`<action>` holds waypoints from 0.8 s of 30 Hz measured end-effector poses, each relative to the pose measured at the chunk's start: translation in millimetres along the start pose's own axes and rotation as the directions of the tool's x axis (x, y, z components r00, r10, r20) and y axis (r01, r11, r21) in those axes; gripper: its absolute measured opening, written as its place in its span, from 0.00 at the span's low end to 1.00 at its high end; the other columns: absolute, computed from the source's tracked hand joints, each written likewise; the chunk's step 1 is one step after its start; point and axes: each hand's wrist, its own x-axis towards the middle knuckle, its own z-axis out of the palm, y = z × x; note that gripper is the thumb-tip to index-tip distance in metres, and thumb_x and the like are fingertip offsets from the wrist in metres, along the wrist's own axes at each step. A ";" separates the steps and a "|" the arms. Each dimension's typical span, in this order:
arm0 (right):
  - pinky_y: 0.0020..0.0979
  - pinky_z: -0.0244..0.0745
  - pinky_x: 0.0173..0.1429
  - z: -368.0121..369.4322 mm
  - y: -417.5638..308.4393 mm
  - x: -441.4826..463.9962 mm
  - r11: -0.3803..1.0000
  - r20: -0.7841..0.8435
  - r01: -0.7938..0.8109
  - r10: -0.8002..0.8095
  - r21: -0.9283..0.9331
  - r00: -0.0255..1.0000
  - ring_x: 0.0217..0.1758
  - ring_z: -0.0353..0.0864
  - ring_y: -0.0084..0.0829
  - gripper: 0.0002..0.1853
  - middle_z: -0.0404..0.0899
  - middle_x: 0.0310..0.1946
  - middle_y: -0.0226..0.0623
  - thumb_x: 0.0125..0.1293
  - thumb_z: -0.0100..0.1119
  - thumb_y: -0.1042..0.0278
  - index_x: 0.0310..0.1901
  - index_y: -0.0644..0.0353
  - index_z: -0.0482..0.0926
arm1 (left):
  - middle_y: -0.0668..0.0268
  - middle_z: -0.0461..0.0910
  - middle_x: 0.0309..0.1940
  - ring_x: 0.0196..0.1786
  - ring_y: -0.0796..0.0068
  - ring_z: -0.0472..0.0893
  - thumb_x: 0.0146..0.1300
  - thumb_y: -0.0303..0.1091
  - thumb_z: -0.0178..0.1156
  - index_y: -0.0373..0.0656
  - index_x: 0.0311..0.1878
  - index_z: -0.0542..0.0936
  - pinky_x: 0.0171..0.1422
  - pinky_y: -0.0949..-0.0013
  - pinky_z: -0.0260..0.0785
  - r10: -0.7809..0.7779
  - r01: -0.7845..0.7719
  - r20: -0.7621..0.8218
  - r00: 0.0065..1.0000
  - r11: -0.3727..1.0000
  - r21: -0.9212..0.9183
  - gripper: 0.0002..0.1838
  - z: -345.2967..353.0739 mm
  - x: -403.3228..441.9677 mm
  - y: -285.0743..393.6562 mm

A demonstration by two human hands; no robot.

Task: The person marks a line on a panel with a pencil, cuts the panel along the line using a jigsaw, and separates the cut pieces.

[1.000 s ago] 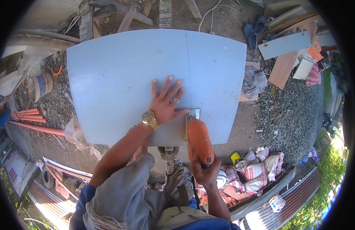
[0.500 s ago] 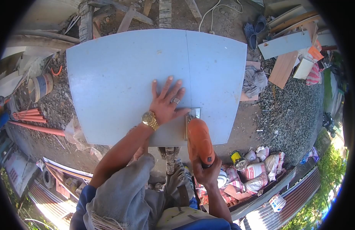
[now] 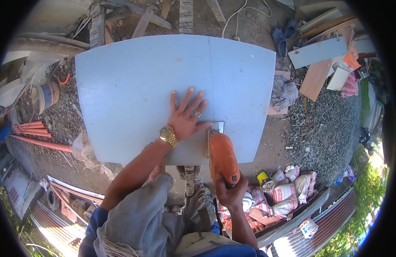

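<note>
We spread our left hand (image 3: 187,117) flat on the pale blue panel (image 3: 151,88), presumably to steady it; our right hand (image 3: 231,192) grips the orange jigsaw (image 3: 223,155), its metal shoe (image 3: 220,126) resting near the panel's closer edge.

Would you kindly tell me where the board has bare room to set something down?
The pale board is bare left of the left hand and, past the orange power tool, between the dark line and the right edge. Crowded: beside the left thumb, where the right hand holds that tool.
</note>
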 end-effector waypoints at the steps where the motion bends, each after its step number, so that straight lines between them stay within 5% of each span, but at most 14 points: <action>1: 0.37 0.76 0.33 -0.3 -0.1 0.4 1.000 0.000 0.000 0.000 0.000 1.000 0.24 0.80 0.42 0.12 0.78 0.23 0.47 0.54 0.64 0.68 0.36 0.68 0.77 | 0.66 0.67 0.73 0.79 0.56 0.57 0.51 0.67 0.68 0.51 0.64 0.75 0.75 0.28 0.38 -0.002 0.002 0.001 1.000 1.000 -0.004 0.42 0.3 0.1 -0.1; 9: 0.40 0.75 0.33 -2.0 -3.2 2.8 0.996 0.042 0.047 -0.044 -0.080 0.998 0.24 0.78 0.49 0.12 0.77 0.23 0.47 0.55 0.63 0.68 0.36 0.67 0.77 | 0.66 0.68 0.72 0.78 0.56 0.58 0.52 0.66 0.68 0.51 0.63 0.76 0.75 0.28 0.39 0.003 -0.003 0.000 1.000 1.000 -0.001 0.40 -0.5 1.1 -0.3; 24: 0.39 0.75 0.33 -3.2 -9.0 6.4 0.994 0.042 0.047 -0.043 -0.096 0.998 0.23 0.78 0.47 0.12 0.77 0.22 0.47 0.55 0.63 0.67 0.35 0.68 0.77 | 0.67 0.71 0.71 0.78 0.56 0.59 0.53 0.64 0.69 0.52 0.63 0.77 0.75 0.30 0.40 -0.004 0.004 -0.014 1.000 1.000 -0.003 0.38 0.6 1.7 -0.3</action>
